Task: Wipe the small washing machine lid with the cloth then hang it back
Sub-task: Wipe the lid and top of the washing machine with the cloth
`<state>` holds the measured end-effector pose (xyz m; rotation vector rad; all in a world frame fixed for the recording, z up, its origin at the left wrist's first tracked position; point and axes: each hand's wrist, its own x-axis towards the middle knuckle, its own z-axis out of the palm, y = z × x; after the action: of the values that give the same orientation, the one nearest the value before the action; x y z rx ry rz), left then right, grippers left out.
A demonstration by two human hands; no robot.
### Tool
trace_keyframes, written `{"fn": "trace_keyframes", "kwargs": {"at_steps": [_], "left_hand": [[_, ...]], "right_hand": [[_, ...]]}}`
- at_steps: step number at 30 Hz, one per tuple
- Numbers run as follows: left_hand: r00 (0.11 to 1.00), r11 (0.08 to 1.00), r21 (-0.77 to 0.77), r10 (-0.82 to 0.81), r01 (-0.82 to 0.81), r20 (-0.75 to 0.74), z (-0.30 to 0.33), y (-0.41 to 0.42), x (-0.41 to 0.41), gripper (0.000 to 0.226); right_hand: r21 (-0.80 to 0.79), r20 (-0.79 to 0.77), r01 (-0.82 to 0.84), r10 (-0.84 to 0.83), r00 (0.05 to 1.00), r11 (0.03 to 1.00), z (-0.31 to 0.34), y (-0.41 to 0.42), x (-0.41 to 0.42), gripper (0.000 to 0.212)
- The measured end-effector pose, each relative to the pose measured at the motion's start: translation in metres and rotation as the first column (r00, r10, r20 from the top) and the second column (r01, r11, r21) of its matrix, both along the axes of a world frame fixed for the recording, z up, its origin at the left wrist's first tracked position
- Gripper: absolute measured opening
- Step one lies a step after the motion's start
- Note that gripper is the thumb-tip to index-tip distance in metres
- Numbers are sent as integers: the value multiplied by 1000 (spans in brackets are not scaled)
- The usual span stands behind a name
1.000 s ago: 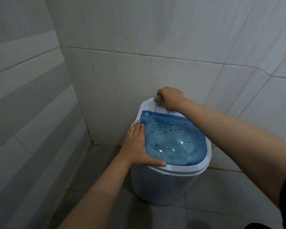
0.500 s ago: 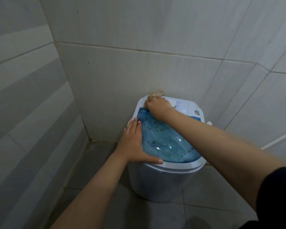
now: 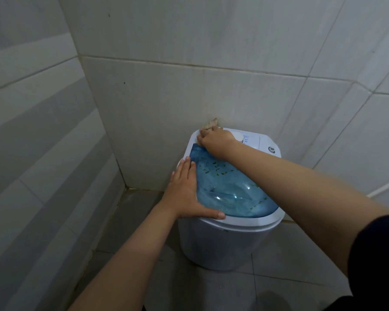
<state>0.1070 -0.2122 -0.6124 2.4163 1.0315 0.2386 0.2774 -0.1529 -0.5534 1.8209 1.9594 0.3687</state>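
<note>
Change: since a second ago the right hand point(image 3: 216, 141) has travelled from the far middle of the machine top to its far left corner; in the last half second it has held about the same place, and the left hand point(image 3: 185, 194) has kept its position throughout.
Right hand: fingers curled round the cloth point(image 3: 209, 125), pressing it down at the far left corner of the washing machine point(image 3: 222, 248), where the white top meets the far edge of the lid point(image 3: 234, 194).
Cloth: tan, mostly hidden under the right hand; a frayed tuft shows past the knuckles, close against the wall tile point(image 3: 189, 104).
Left hand: laid flat, fingers straight and together, along the left rim of the lid; thumb spread out along the near rim. Grips nothing.
Lid: translucent blue, closed, lying on the white top; small dark specks scattered over its surface; a moulded hollow near its middle.
Washing machine: small white tub, standing on the floor point(image 3: 290, 272) in the corner of a tiled room, its back close to the wall.
Control panel: white strip behind the lid, with a round button point(image 3: 271, 149) at its right end and a knob point(image 3: 240, 138) just beside the right wrist.
Sleeve point(image 3: 377, 254): dark, on the right upper arm at the frame's lower right.
</note>
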Motion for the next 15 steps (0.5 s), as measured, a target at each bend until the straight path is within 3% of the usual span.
{"fn": "trace_keyframes", "kwargs": {"at_steps": [9, 12, 13, 15], "left_hand": [[1000, 1000, -2, 4, -4, 2, 4, -2, -1, 154], [1000, 1000, 0, 11, -11, -1, 5, -1, -2, 155], [1000, 1000, -2, 12, -12, -6, 5, -1, -2, 154], [1000, 1000, -3, 7, -7, -9, 6, -3, -3, 154]], "right_hand": [[-83, -113, -33, 23, 993, 996, 15, -14, 6, 43], [-207, -123, -40, 15, 992, 978, 28, -18, 8, 27], [-219, -189, -16, -26, 982, 976, 34, -19, 10, 19], [-205, -371, 43, -119, 921, 978, 48, -24, 15, 27]]}}
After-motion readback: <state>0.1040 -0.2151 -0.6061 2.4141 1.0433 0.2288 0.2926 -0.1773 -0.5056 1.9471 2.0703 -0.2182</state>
